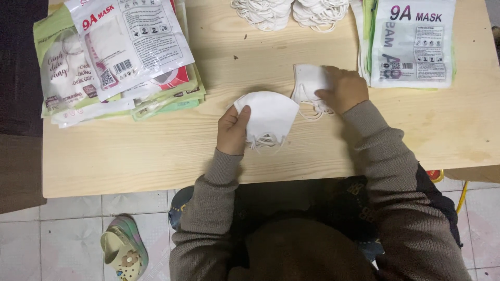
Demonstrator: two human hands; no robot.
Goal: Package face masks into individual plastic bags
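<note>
- The left hand pinches a folded white mask at its left edge, thumb on top, near the middle of the table.
- The right hand presses curled fingers down on a second white mask, just beside the first and nearer the far edge.
- Both masks look light, soft and easily creased; a fold edge seems the best grip, since the thin ear loops may snag.
- Packet stacks sit at the far corners.

Two folded white masks lie held on table.
</note>
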